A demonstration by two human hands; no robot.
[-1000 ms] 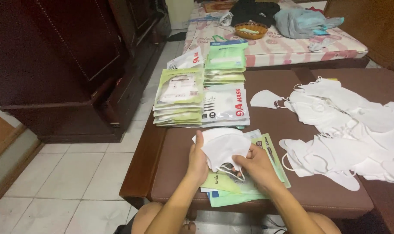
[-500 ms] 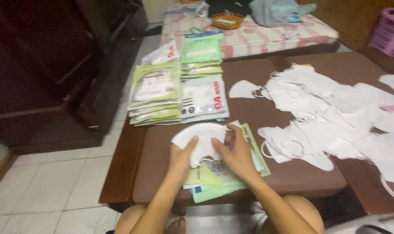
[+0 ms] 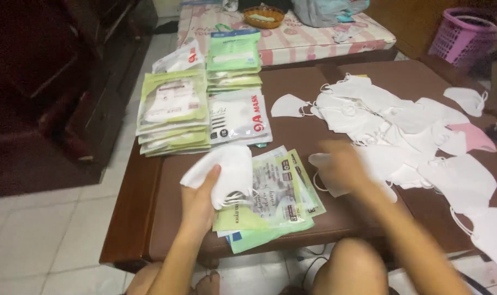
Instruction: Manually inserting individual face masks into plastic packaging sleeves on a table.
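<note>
The left hand (image 3: 200, 198) grasps a stack of white folded masks (image 3: 222, 173), ear loops dangling, above green packets (image 3: 270, 202) on the table (image 3: 292, 123). The right hand (image 3: 344, 169) is blurred over the loose mask pile (image 3: 401, 131); its grip cannot be told.

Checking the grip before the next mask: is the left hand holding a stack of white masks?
Yes, the left hand grips folded white masks above the green packets.
</note>
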